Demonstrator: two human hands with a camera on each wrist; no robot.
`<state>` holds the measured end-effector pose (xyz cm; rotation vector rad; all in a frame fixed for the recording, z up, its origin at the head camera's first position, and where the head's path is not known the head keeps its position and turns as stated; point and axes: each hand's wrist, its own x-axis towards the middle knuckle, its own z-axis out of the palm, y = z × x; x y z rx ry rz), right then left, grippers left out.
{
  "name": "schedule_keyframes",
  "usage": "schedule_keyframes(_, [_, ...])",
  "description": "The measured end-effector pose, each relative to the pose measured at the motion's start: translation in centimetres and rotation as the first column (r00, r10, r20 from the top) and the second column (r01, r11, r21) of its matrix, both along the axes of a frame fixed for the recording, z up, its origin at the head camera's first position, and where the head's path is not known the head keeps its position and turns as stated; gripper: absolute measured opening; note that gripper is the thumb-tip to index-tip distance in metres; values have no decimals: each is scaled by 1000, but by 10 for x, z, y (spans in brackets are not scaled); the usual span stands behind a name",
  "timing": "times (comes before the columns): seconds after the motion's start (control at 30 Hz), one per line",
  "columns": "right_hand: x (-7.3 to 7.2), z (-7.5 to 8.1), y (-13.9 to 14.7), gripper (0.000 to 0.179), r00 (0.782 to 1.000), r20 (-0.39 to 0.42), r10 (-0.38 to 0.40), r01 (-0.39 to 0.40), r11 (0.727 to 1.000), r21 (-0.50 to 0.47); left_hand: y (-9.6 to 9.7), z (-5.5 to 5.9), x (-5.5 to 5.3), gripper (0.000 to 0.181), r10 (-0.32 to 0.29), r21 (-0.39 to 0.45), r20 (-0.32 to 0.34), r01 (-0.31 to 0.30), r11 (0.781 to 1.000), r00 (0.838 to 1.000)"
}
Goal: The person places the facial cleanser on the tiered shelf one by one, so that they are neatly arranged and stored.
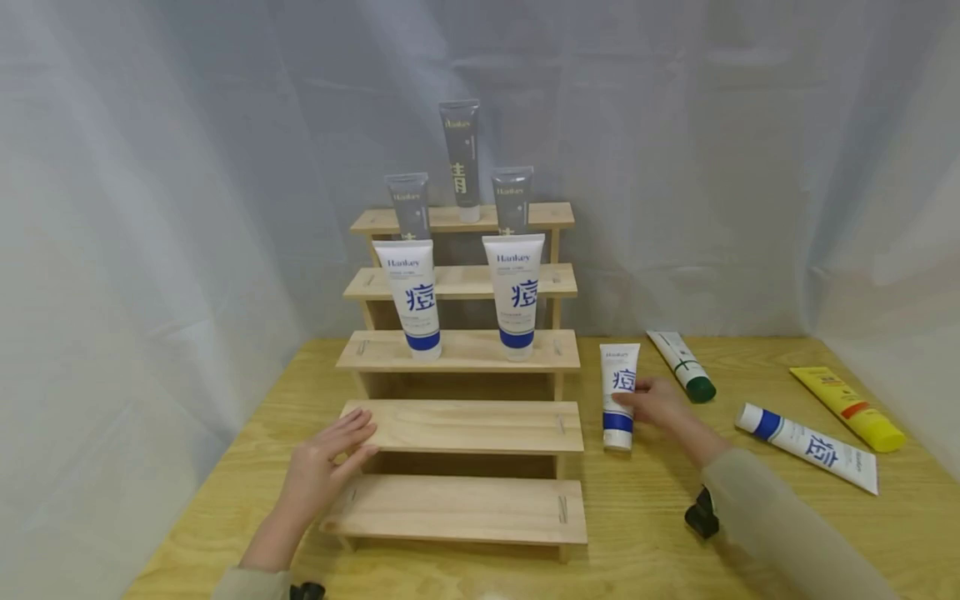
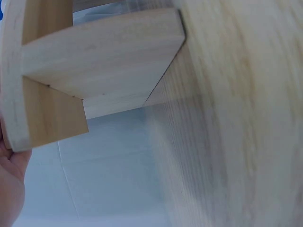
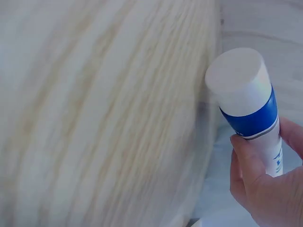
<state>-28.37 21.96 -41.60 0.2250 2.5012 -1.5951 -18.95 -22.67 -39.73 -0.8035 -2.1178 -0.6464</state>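
To the right of the stepped wooden rack (image 1: 457, 510), my right hand (image 1: 660, 404) grips a white squeeze tube (image 1: 618, 383) with a blue band, cap downward. The right wrist view shows its white cap (image 3: 236, 78), with fingers and thumb round the body. My left hand (image 1: 324, 458) rests on the left end of the second step (image 1: 465, 425) from the bottom. Two white tubes (image 1: 415, 296) stand on the middle step. Two grey tubes (image 1: 513, 198) rise behind them, their lower ends hidden. Another grey tube (image 1: 462, 154) stands on the top step.
On the wooden table (image 1: 645, 517) at the right lie a white tube with a green cap (image 1: 682, 367), a white tube with a blue band (image 1: 813, 446) and a yellow tube (image 1: 851, 408). A pale curtain (image 1: 675, 167) hangs behind and at both sides.
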Motion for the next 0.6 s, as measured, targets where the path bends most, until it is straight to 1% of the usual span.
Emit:
schedule_keyframes(0.13, [11, 9, 0, 57, 998, -42, -44, 43, 998, -37, 0, -1, 0, 31, 2, 7, 21, -2, 1000, 1000])
schedule_keyframes(0.23, [20, 18, 0, 62, 995, -70, -70, 66, 996, -57, -1, -1, 0, 31, 0, 6, 19, 0, 1000, 1000])
schedule_keyframes(0.4, [34, 31, 0, 65, 991, -123, -53, 39, 993, -111, -1, -2, -1, 29, -10, 7, 4, 10, 1000, 1000])
schedule_keyframes(0.5, [43, 39, -1, 65, 987, -154, -42, 23, 992, -125, -1, -2, -1, 29, -14, 3, -9, 14, 1000, 1000])
schedule_keyframes(0.6, [51, 48, -2, 64, 981, -190, -36, 11, 992, -129, -1, -2, -1, 30, -16, 6, 0, 16, 1000, 1000])
